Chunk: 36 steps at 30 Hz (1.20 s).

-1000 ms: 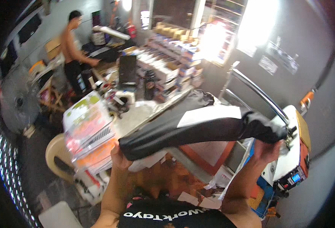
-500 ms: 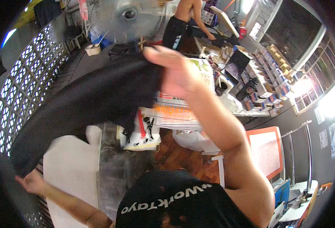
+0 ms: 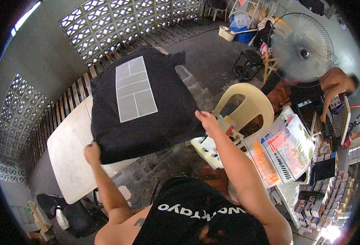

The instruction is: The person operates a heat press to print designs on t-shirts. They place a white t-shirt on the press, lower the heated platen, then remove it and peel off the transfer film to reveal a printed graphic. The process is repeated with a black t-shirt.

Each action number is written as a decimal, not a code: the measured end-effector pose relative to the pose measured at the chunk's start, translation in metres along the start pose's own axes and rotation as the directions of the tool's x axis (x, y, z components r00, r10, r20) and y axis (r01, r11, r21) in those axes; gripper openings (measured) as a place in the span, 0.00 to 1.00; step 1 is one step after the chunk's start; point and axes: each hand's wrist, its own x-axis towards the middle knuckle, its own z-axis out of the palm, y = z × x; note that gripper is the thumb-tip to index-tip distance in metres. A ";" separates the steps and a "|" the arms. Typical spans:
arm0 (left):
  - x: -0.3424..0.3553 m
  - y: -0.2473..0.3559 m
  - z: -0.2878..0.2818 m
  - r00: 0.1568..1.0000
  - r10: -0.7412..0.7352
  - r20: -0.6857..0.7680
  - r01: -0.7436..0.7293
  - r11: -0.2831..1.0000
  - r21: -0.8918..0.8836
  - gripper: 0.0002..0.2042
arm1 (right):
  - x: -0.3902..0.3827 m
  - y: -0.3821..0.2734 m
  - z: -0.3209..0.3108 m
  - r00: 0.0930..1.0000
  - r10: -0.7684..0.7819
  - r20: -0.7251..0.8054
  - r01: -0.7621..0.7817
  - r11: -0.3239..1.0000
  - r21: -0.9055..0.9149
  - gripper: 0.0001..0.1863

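Black shirt [image 3: 147, 102] with pale grey panel, spread flat between both hands, left hand [image 3: 92, 153] and right hand [image 3: 206, 122] gripping its near corners, white bench [image 3: 72, 159] beneath, cream plastic chair [image 3: 249, 104] just beyond right hand.

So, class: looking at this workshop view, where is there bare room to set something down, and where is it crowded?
The white table shows bare surface left of and below the black shirt, which the left hand and right hand hold spread above it. The concrete floor between shirt and fan is open. Crowded: the stacked printed sheets beside the cream plastic chair.
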 end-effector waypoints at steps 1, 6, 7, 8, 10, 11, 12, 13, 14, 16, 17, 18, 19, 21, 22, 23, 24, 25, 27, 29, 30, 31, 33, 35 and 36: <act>-0.047 0.019 0.002 0.960 0.065 -0.273 0.015 0.960 0.280 0.28 | -0.022 -0.006 0.015 0.997 0.017 0.080 0.001 0.976 -0.217 0.38; -0.083 0.107 0.118 0.669 0.733 0.126 -0.742 0.668 0.055 0.31 | -0.063 0.067 -0.039 0.985 0.002 0.174 0.098 0.819 -0.565 0.31; -0.075 0.100 0.145 0.661 0.712 0.237 -0.743 0.665 0.075 0.32 | -0.087 0.081 -0.066 0.973 0.094 0.210 0.034 0.843 -0.537 0.29; -0.078 0.109 0.171 0.624 0.698 0.351 -0.763 0.640 0.084 0.33 | -0.107 0.082 -0.082 0.959 0.111 0.262 0.077 0.785 -0.614 0.25; -0.097 0.107 0.180 0.621 0.702 0.350 -0.773 0.622 0.123 0.34 | -0.156 0.103 -0.133 0.973 0.032 0.227 0.143 0.691 -0.708 0.20; -0.092 0.100 0.185 0.623 0.713 0.321 -0.769 0.633 0.089 0.34 | -0.182 0.086 -0.153 0.979 0.052 0.197 0.105 0.701 -0.706 0.20; -0.092 0.096 0.189 0.650 0.706 0.282 -0.752 0.649 0.110 0.32 | -0.202 0.089 -0.179 0.999 0.019 0.046 0.016 0.759 -0.651 0.19; -0.107 0.103 0.189 0.711 0.653 0.260 -0.701 0.688 0.188 0.30 | -0.223 0.097 -0.204 0.996 0.001 -0.094 -0.056 0.809 -0.584 0.19; -0.135 0.126 0.191 0.699 0.679 0.225 -0.715 0.658 0.235 0.29 | -0.247 0.107 -0.226 0.975 -0.009 -0.223 -0.108 0.855 -0.507 0.19; -0.185 0.150 0.188 0.695 0.710 0.114 -0.699 0.629 0.340 0.27 | -0.291 0.151 -0.261 0.836 -0.032 -0.548 -0.155 0.944 -0.291 0.18; -0.191 0.165 0.205 0.350 0.937 0.008 -0.934 0.349 0.071 0.24 | -0.304 0.158 -0.271 0.775 0.029 -0.631 -0.110 0.990 -0.091 0.17; -0.268 0.216 0.182 0.177 0.975 0.131 -0.965 0.198 -0.173 0.24 | -0.325 0.161 -0.281 0.698 0.121 -0.705 -0.067 0.992 0.103 0.15; -0.330 0.246 0.178 0.036 0.987 0.158 -0.939 0.087 -0.331 0.23 | -0.338 0.163 -0.287 0.636 0.213 -0.742 0.006 0.960 0.281 0.14; -0.441 0.296 0.181 -0.382 0.924 0.027 -0.774 -0.304 -0.556 0.23 | -0.347 0.181 -0.298 0.597 0.236 -0.766 0.118 0.920 0.375 0.13; -0.505 0.315 0.182 -0.496 0.867 -0.052 -0.624 -0.398 -0.673 0.25 | -0.350 0.190 -0.303 0.574 0.253 -0.779 0.176 0.891 0.419 0.13; -0.556 0.333 0.180 -0.626 0.779 -0.046 -0.608 -0.524 -0.597 0.29 | -0.351 0.192 -0.307 0.586 0.213 -0.782 0.159 0.916 0.368 0.13; -0.609 0.348 0.180 -0.681 0.723 -0.116 -0.536 -0.600 -0.594 0.32 | -0.354 0.196 -0.312 0.589 0.176 -0.789 0.137 0.940 0.312 0.14; -0.652 0.361 0.179 -0.728 0.661 -0.183 -0.461 -0.669 -0.583 0.35 | -0.359 0.197 -0.317 0.595 0.138 -0.791 0.115 0.960 0.255 0.14; -0.712 0.389 0.174 -0.772 0.607 -0.189 -0.489 -0.756 -0.435 0.38 | -0.373 0.193 -0.336 0.568 0.035 -0.822 0.053 0.995 0.079 0.14; -0.746 0.400 0.178 -0.799 0.579 -0.161 -0.511 -0.795 -0.326 0.39 | -0.394 0.187 -0.354 0.522 -0.034 -0.852 0.013 0.999 -0.033 0.14; -0.750 0.406 0.187 -0.802 0.582 -0.133 -0.530 -0.797 -0.290 0.37 | -0.407 0.180 -0.365 0.511 -0.024 -0.859 0.021 1.000 -0.015 0.14; -0.758 0.412 0.197 -0.806 0.581 -0.114 -0.541 -0.800 -0.258 0.36 | -0.417 0.187 -0.381 0.476 -0.020 -0.879 0.055 0.998 0.007 0.14; -0.766 0.425 0.211 -0.834 0.531 -0.153 -0.497 -0.842 -0.212 0.30 | -0.433 0.210 -0.412 0.409 0.001 -0.912 0.136 0.989 0.062 0.13; -0.759 0.432 0.218 -0.859 0.483 -0.171 -0.458 -0.873 -0.168 0.26 | -0.435 0.206 -0.438 0.295 0.035 -0.955 0.049 0.997 0.052 0.12; -0.760 0.437 0.211 -0.876 0.458 -0.150 -0.431 -0.884 -0.183 0.27 | -0.434 0.198 -0.450 0.279 0.035 -0.960 0.091 0.994 0.063 0.12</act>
